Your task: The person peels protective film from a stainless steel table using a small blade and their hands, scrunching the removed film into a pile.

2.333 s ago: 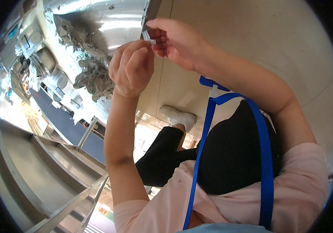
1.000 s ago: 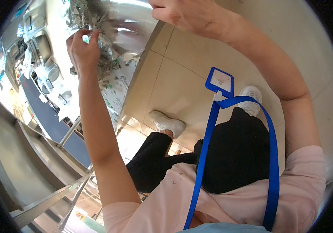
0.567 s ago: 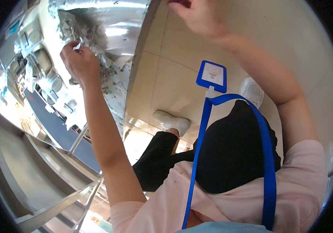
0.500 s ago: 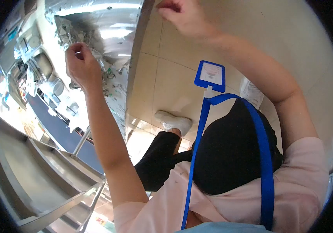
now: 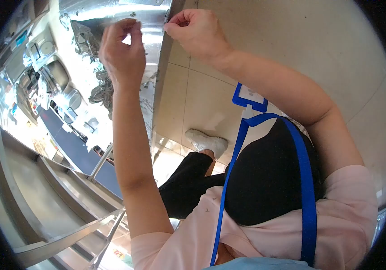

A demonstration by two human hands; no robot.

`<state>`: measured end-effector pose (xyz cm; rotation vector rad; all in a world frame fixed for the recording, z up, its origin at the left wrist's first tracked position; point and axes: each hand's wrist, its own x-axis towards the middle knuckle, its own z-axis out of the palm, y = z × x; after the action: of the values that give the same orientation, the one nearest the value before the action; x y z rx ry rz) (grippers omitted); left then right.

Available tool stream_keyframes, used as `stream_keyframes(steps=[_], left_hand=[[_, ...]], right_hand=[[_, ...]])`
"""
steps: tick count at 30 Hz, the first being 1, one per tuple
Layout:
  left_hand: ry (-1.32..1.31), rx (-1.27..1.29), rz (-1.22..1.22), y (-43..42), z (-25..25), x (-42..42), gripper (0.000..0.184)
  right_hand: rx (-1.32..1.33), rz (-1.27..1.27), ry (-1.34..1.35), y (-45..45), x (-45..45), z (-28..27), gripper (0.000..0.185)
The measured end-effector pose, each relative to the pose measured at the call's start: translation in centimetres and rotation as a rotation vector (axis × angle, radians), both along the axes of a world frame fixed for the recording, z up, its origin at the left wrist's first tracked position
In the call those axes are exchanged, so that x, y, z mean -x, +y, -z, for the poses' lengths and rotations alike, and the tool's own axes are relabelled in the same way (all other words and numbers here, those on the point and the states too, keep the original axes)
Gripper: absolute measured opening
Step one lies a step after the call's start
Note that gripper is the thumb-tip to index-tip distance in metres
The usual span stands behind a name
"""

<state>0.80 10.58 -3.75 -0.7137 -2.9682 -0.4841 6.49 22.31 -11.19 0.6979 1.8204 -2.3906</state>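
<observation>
My left hand (image 5: pixel 123 56) is over the metal table, thumb and forefinger brought together in a pinch. Slight blur hides whatever the fingertips may hold. My right hand (image 5: pixel 198 33) is at the table's edge, its thumb and forefinger also pinched; anything between them is too small to name. Beside and partly behind my left hand lies a heap of crumpled, shiny grey material (image 5: pixel 86 39), perhaps a bag or foil. The metal table (image 5: pixel 150 58) reflects strong light, and small dark specks show on its top near my fingers.
At the far left stand pale stools or containers (image 5: pixel 47 47) and a dark blue surface (image 5: pixel 67 139). A metal rack (image 5: pixel 35 189) fills the lower left. A blue lanyard (image 5: pixel 309 193) with a badge (image 5: pixel 250 96) hangs from my neck above the tiled floor (image 5: pixel 175 99).
My left hand has moved up and right, away from the grey heap toward the table's edge. My right hand has come down and left to the edge, closer to the left.
</observation>
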Motion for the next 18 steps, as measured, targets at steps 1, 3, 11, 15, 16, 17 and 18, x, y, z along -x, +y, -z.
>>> stream_keyframes(steps=[1, 3, 11, 15, 16, 17, 18], left_hand=[[-0.051, -0.036, -0.021, 0.1, 0.4, -0.4, 0.008], [-0.221, -0.053, -0.082, 0.3, 0.4, -1.5, 0.013], [-0.125, -0.114, -0.132, 1.7, 1.3, -3.5, 0.014], [-0.069, -0.061, -0.087, 2.1, 1.6, -3.7, 0.012], [-0.067, -0.063, -0.077, 1.9, 1.8, -3.7, 0.012], [-0.065, -0.066, -0.066, 1.8, 1.8, -3.7, 0.013], [-0.112, -0.104, -0.071, 1.8, 1.6, -3.8, 0.012]], right_hand=[[-0.004, 0.006, 0.003, 0.0, 0.0, -0.2, 0.021], [0.007, 0.044, 0.042, -0.1, 0.2, -0.2, 0.019], [-0.248, 0.215, 0.263, 4.6, 1.9, -0.8, 0.013], [-0.944, 0.066, 0.753, 5.9, 4.8, -2.5, 0.01], [-1.064, -0.056, 0.752, 5.6, 5.7, -2.5, 0.012], [-1.187, -0.064, 0.745, 4.8, 6.5, -2.0, 0.013], [-1.313, -0.071, 0.737, 3.9, 7.1, -1.3, 0.015]])
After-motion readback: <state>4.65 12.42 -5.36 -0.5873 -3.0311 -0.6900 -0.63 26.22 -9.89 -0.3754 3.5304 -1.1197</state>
